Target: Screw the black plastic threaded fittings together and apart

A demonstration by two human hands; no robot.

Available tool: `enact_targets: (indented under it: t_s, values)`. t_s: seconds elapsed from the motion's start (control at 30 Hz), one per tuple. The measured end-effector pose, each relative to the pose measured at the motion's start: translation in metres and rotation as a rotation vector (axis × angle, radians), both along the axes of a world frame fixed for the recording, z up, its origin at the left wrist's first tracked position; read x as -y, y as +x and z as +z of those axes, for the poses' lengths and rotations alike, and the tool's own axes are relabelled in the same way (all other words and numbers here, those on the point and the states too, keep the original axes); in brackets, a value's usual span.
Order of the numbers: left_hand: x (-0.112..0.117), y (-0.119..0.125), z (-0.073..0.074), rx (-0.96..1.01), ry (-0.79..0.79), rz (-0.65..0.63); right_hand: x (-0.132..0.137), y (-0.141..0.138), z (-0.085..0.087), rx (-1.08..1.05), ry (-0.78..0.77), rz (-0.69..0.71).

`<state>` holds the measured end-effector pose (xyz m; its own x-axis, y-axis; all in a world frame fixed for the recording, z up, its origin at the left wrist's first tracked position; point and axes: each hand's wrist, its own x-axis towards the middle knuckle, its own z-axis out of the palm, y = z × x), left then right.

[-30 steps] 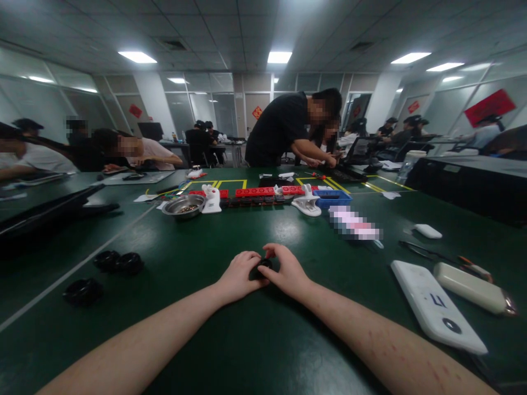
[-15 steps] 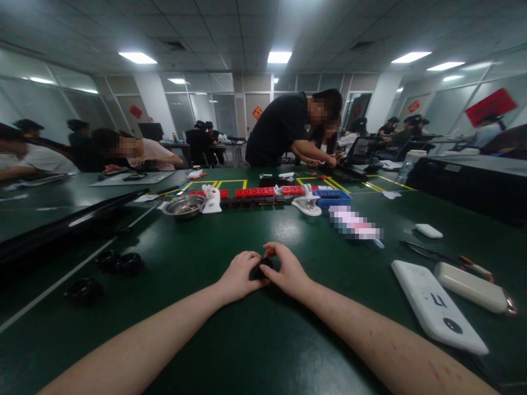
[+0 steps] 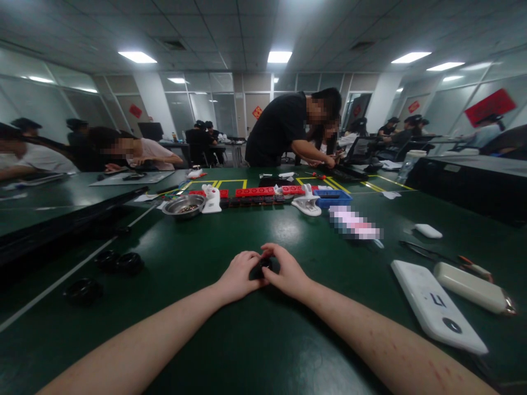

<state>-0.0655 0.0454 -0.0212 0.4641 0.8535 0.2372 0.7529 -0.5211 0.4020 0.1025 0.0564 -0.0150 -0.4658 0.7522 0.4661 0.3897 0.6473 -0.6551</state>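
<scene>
A small black round part [image 3: 265, 265] is between my hands, low over the green table, mostly covered by fingers. My left hand [image 3: 240, 278] curls round its left side, with the thumb along the near edge. From the right, my right hand [image 3: 287, 270] grips it with thumb and fingers, the index finger arched over the far side. The part's exact kind is too dark and hidden to tell. Off to the left lie several similar-looking black ring-shaped parts [image 3: 130, 263], one of them [image 3: 83, 291] nearer to me.
A metal bowl [image 3: 184, 207] with small pieces, white clips [image 3: 307, 202], red strips [image 3: 255, 191] and a blue tray [image 3: 332, 198] line the far side. On the right lie a white device [image 3: 438, 304], a cream-coloured device [image 3: 471, 286] and pliers-like handles. Opposite, a person [image 3: 284, 129] leans over the table.
My right thumb and index finger have shifted slightly on the black part, which shows a little differently between them. My left hand stays almost still.
</scene>
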Motion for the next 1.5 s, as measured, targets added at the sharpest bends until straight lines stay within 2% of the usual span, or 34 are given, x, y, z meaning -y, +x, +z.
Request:
enact_targets:
  t_s: [0.1, 0.47, 0.53, 0.7, 0.9, 1.13, 1.37, 1.5]
  values:
    - [-0.0005, 0.0007, 0.0003, -0.017, 0.006, 0.006, 0.0015, 0.0005, -0.0007, 0.002, 0.013, 0.026]
    - [0.0007, 0.0011, 0.0008, -0.018, 0.010, 0.017, 0.0005, -0.0014, -0.0010, 0.070, 0.006, -0.136]
    - [0.0005, 0.0008, 0.0009, -0.017, 0.003, 0.015, 0.0009, -0.0015, -0.0003, 0.054, -0.011, -0.120]
    - [-0.0003, -0.0003, -0.0006, -0.019, 0.015, 0.001, 0.0031, -0.0002, 0.0023, 0.019, 0.007, 0.022]
    - [0.0004, 0.0004, 0.0003, -0.016, 0.004, 0.006, 0.0019, -0.0011, 0.0016, 0.003, 0.017, -0.073]
    - [-0.0003, 0.0005, 0.0005, -0.006, -0.001, 0.008, 0.0040, 0.0010, 0.0029, -0.010, 0.027, 0.035]
    - [-0.0001, -0.0001, -0.0003, -0.007, 0.002, 0.004, 0.0000, -0.0008, -0.0009, -0.019, 0.023, -0.086]
    - [0.0004, -0.0003, 0.0009, -0.005, 0.005, 0.002, 0.0008, -0.0002, -0.0008, -0.032, 0.024, 0.005]
